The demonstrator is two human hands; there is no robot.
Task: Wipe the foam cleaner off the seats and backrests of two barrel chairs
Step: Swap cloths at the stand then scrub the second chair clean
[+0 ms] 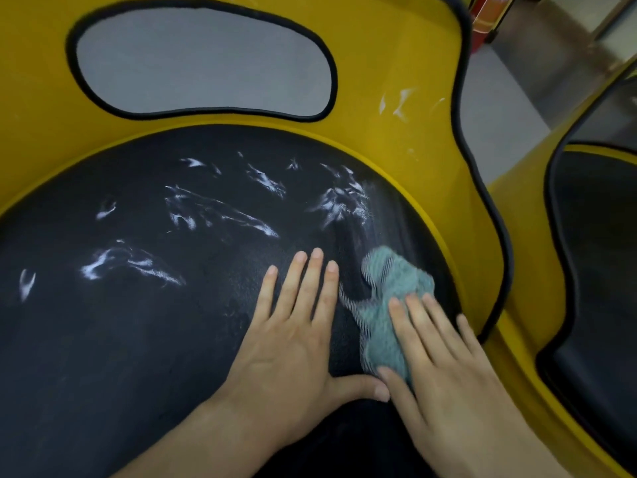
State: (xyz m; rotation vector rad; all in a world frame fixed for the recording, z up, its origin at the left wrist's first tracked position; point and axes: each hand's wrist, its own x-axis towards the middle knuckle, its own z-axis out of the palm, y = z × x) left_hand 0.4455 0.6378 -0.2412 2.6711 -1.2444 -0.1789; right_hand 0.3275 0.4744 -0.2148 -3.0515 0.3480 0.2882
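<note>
The right hand (444,357) presses the cloth (389,305) with straight fingers, not gripping, so it may slip and leave foam (341,201); the left hand (293,339) lies flat, fingers apart.

R hand (444,367) pressing teal cloth (386,305) flat on black seat (138,339), L hand (293,343) lying flat beside it; white foam streaks (220,212) sitting across seat, yellow backrest (379,63) behind.

A smooth grey floor (496,108) lies under soft, even light, crossed by darker bands toward the upper right. A red object (482,29) (its label too blurred to read) stands on it near the top edge.
</note>
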